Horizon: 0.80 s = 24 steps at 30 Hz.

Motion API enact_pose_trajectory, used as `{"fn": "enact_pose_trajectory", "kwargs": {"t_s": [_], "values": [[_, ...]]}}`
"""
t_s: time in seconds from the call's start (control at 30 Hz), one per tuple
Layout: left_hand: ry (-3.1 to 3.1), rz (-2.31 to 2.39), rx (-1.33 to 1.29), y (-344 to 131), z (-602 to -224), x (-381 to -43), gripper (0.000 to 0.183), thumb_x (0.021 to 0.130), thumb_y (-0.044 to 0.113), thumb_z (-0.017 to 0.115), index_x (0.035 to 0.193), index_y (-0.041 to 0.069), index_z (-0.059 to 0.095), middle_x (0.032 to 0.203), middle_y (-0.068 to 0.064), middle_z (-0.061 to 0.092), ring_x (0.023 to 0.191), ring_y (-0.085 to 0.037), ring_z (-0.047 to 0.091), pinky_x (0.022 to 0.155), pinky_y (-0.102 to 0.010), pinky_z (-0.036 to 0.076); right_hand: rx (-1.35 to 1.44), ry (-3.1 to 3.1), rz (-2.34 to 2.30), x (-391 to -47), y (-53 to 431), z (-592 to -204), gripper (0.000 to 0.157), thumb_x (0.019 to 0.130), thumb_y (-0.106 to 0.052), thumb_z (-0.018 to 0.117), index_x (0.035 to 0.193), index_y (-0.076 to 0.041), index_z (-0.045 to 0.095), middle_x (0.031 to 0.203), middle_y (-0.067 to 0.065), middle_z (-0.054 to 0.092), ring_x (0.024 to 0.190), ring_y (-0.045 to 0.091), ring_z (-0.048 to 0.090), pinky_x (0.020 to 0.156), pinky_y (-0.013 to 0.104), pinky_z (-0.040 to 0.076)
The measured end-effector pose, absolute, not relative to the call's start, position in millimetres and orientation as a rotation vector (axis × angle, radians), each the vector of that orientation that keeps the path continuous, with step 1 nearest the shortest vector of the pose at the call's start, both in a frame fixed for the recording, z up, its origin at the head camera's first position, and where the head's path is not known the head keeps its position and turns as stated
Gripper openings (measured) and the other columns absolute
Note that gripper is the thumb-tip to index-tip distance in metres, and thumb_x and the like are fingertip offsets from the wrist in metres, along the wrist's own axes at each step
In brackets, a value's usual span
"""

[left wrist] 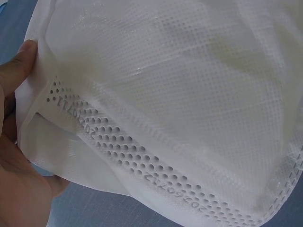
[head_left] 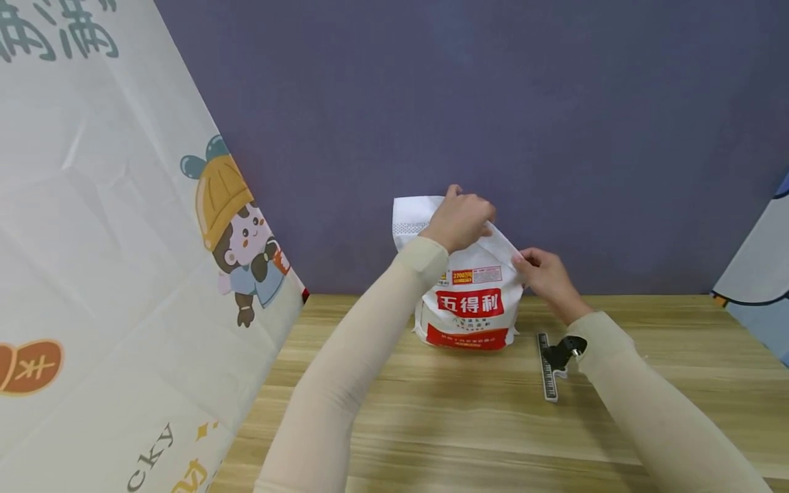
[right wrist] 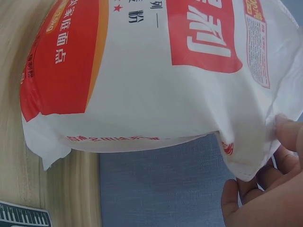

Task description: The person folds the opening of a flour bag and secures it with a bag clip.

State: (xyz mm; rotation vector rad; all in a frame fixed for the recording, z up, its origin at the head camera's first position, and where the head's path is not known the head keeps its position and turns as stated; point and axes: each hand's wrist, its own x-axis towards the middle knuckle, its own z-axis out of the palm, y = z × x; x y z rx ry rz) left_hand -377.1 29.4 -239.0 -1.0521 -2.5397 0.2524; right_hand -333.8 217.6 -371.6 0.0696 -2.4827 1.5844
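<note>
A white flour bag (head_left: pixel 468 308) with red printed panels stands upright on the wooden table, its perforated top band partly folded over. My left hand (head_left: pixel 459 222) reaches across the front and grips the bag's top edge. Up close in the left wrist view, the left thumb (left wrist: pixel 23 61) lies on one face of the white top, other fingers partly hidden behind it. Lower on the right, my right hand (head_left: pixel 548 277) pinches the bag's upper corner between thumb and fingers; the right wrist view shows this corner (right wrist: pixel 246 165) pulled outward.
On the table (head_left: pixel 462 424), right of the bag, lies a dark ridged strip with pale edges (head_left: pixel 546 370), perhaps a clip. A dark blue-grey panel (head_left: pixel 493 103) rises behind the bag. A white printed sheet (head_left: pixel 111 239) borders the left side.
</note>
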Motion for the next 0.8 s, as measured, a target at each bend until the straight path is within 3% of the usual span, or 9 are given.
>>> {"fn": "enact_pose_trajectory", "kwargs": {"t_s": [0.43, 0.67, 0.8], "values": [[-2.562, 0.232, -1.036, 26, -238, -376, 0.024, 0.098, 0.039, 0.068, 0.119, 0.029, 0.075, 0.118, 0.012, 0.076, 0.111, -0.009, 0.069, 0.116, -0.048, 0.036, 0.055, -2.466, 1.51, -335, 224, -379, 0.04, 0.106, -0.028, 0.055, 0.12, 0.009, 0.063, 0.109, 0.02, 0.066, 0.083, 0.007, 0.056, 0.072, 0.019, 0.048], [-2.552, 0.236, -1.031, 26, -239, -377, 0.024, 0.099, 0.04, 0.066, 0.119, 0.029, 0.074, 0.118, 0.012, 0.075, 0.11, -0.009, 0.069, 0.111, -0.046, 0.038, 0.022, -2.51, 1.48, -335, 226, -381, 0.044, 0.107, -0.033, 0.052, 0.123, 0.007, 0.062, 0.115, 0.023, 0.064, 0.092, 0.018, 0.057, 0.075, 0.023, 0.046], [-2.54, 0.242, -1.028, 26, -239, -378, 0.024, 0.099, 0.04, 0.065, 0.119, 0.029, 0.074, 0.119, 0.012, 0.074, 0.11, -0.01, 0.068, 0.105, -0.043, 0.041, 0.027, -2.509, 1.469, -336, 228, -383, 0.044, 0.107, -0.033, 0.051, 0.122, 0.007, 0.062, 0.113, 0.021, 0.064, 0.091, 0.017, 0.056, 0.073, 0.022, 0.046]]}}
